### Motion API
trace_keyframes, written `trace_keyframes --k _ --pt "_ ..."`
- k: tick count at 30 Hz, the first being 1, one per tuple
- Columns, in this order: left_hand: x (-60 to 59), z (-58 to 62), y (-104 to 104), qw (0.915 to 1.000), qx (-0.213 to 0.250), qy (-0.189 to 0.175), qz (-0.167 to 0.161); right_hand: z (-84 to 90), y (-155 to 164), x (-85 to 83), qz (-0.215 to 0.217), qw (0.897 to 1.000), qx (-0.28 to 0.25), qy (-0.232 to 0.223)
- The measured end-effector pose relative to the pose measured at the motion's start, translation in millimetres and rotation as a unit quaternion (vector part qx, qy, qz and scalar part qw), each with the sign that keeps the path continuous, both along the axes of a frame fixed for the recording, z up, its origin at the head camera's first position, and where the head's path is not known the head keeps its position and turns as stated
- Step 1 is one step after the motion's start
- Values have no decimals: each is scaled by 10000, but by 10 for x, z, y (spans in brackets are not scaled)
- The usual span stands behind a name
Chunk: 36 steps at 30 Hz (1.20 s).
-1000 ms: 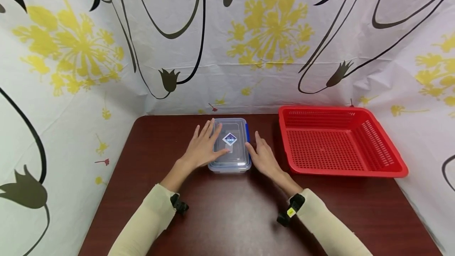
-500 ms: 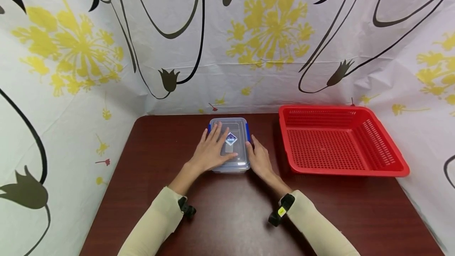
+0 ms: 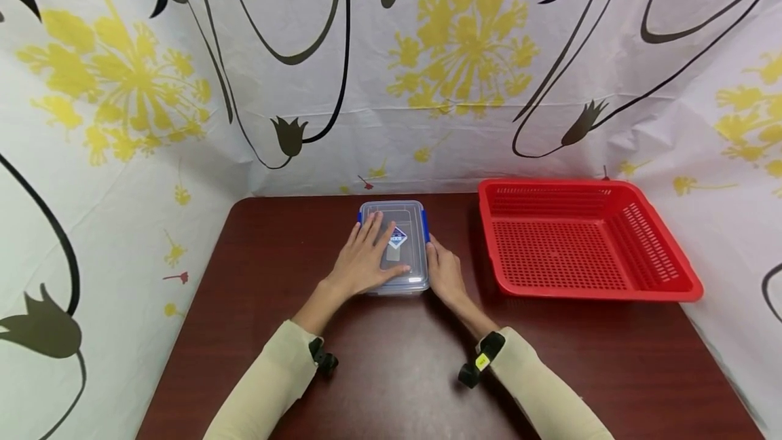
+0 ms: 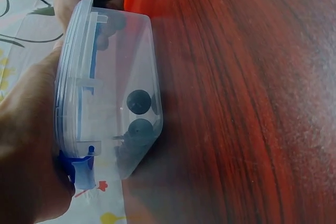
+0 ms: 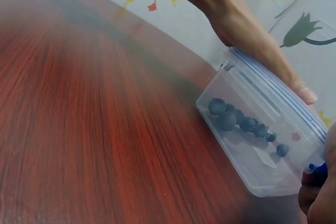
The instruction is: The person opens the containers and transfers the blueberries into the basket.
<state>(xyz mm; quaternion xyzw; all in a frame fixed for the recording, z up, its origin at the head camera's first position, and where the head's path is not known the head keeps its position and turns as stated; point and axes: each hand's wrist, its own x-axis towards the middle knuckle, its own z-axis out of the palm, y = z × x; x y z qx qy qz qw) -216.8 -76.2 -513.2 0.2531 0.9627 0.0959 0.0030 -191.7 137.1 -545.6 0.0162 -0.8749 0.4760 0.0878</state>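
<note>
A clear plastic food container [image 3: 413, 253] with a lid and blue side latches stands on the table. Several dark round balls [image 5: 226, 121] lie inside, showing through its wall in both wrist views. My left hand [image 3: 362, 262] rests flat across the left part of the lid, fingers spread, partly covering the diamond label [image 3: 398, 237]. Against the right side, my right hand [image 3: 446, 276] has its fingers curled at the blue latch [image 5: 317, 173]. The left-side latch [image 4: 83, 173] hangs down beside the left hand in the left wrist view.
To the right of the container sits a red plastic basket [image 3: 489, 250] with perforated walls. The dark reddish-brown table [image 3: 275, 236] meets a white flower-printed cloth [image 3: 379, 134] at the back and sides.
My left hand has slid right and further onto the lid. My right hand has come in against the right latch, its fingers now more curled. Basket and container stay about where they were.
</note>
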Motion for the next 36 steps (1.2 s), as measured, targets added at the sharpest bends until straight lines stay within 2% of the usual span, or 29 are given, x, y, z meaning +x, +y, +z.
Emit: trace_keyframes --k 9,14,17,20,23,26,29,33,36 --pt "-7 -7 10 9999 7 -105 17 -2 11 6 -7 9998 -181 -100" --pt "-14 -9 9 9999 -32 -134 29 -58 22 -13 -192 9965 -742 -324" --pt "-15 -7 9 9999 -33 -145 20 -93 27 -16 -257 9882 -1433 -469" --pt "-17 -1 7 9999 -37 -161 13 -104 26 -6 -323 9735 -2141 -736" --pt "-20 8 5 9999 0 -154 -3 -121 38 -10 -461 9647 -2399 -988" --pt "-33 13 10 9999 4 -150 -5 -131 63 -17 -524 9663 -2258 -1119" --pt "-44 23 9 9999 37 -131 -10 -109 78 -22 -569 9770 -1751 -1078" --pt "-36 36 -21 9996 235 -123 -19 -53 80 -14 -632 9923 -799 -707" --pt "-23 28 -74 9982 591 -112 23 -11 67 6 -581 9974 -324 -258"
